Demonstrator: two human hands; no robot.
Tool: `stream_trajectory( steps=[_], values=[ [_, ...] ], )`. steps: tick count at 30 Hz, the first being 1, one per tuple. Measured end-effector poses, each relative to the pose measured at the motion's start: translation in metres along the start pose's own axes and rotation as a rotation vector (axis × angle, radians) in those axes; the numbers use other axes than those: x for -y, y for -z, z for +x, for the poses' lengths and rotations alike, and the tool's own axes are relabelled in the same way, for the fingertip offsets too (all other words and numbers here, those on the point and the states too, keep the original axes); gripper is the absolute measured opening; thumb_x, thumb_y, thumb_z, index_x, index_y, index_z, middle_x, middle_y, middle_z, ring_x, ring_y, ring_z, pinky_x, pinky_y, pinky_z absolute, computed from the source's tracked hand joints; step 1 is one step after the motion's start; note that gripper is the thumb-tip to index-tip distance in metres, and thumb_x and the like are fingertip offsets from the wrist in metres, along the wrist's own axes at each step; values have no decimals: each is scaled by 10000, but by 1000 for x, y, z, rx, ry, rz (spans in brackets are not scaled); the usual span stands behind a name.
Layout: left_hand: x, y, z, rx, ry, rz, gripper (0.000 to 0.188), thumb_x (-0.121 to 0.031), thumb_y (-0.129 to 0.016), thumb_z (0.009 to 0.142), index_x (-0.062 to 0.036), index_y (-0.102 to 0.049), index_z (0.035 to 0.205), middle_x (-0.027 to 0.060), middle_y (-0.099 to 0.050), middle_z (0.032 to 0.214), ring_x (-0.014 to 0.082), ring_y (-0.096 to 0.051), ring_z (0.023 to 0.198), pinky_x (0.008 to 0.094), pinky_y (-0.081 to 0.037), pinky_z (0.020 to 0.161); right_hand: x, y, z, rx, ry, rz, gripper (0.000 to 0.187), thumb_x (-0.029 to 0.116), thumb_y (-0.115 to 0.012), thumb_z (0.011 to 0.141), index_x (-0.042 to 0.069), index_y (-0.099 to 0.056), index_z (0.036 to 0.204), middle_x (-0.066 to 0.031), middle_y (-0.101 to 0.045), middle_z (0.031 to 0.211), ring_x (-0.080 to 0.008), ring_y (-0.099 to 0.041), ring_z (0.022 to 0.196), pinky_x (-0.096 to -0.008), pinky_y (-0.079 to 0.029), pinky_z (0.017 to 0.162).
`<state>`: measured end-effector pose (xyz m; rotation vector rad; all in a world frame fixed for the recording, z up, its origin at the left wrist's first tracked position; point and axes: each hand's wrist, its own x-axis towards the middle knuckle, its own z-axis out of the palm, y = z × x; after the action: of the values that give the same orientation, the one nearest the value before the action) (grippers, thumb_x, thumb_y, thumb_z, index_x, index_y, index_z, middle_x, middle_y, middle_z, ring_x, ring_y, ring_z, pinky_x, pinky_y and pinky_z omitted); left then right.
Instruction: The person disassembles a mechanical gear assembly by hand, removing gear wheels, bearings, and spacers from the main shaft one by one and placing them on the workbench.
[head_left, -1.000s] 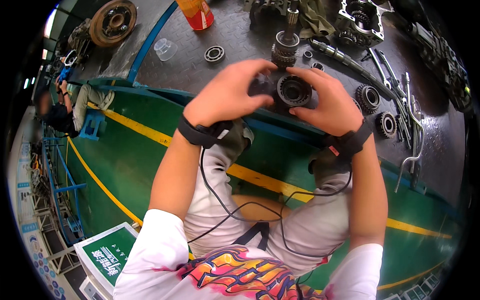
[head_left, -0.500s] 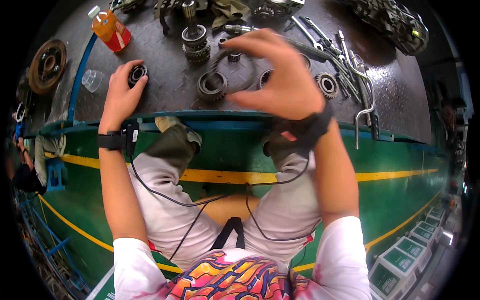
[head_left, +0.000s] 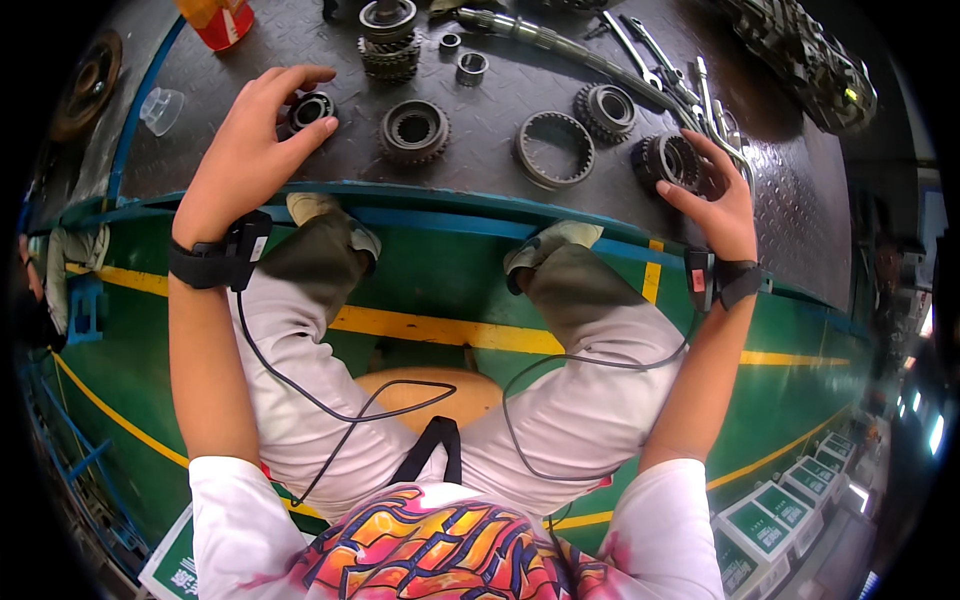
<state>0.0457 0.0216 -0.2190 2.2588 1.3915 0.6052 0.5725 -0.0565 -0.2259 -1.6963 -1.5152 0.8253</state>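
My left hand curls round a small dark bearing at the left of the steel-plate bench. Its thumb presses the bearing's near right side. Far to the right, my right hand is closed on a dark toothed gear, thumb on the near side and fingers over the far side. Between the hands lie a gear, a thin toothed ring and another gear with a bright inner sleeve.
Behind stand a shaft with stacked gears and small collars. A long shaft lies beside wrenches. A clear plastic cup and an orange bottle are at left, a large metal casing at far right.
My right hand, earlier blurred over the middle with a dark ring, is now at the right-hand gear. My left hand and the bearing have shifted right. The view has also tilted.
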Motion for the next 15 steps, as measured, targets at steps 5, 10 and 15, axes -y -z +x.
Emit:
stream_trajectory(
  steps=[5, 10, 15],
  values=[
    [5, -7, -2, -6, -41, 46, 527, -98, -770, 1019, -67, -668, 1536, 131, -680, 1438, 288, -656, 1345, 409, -522, 1161, -2, -2, 0, -44, 171, -148, 775, 144, -1006, 798, 14, -721, 1507, -115, -796, 1333, -186, -749, 1182, -332, -571, 1081],
    [6, -8, -3, -7, -50, 75, 517, -97, -775, 1011, -63, -674, 1518, 142, -679, 1424, 298, -651, 1337, 411, -514, 1158, 14, -6, -4, -144, 158, -63, 770, 166, -1029, 781, 2, -734, 1473, -135, -791, 1361, -207, -763, 1185, -369, -586, 1082],
    [3, -8, -2, -8, -55, 105, 491, -92, -762, 1021, -65, -680, 1505, 139, -682, 1414, 313, -649, 1332, 404, -508, 1153, 33, -26, -4, -53, 206, -70, 735, 150, -1025, 751, 11, -765, 1424, -90, -785, 1327, -189, -729, 1118, -352, -572, 1037]
  ],
)
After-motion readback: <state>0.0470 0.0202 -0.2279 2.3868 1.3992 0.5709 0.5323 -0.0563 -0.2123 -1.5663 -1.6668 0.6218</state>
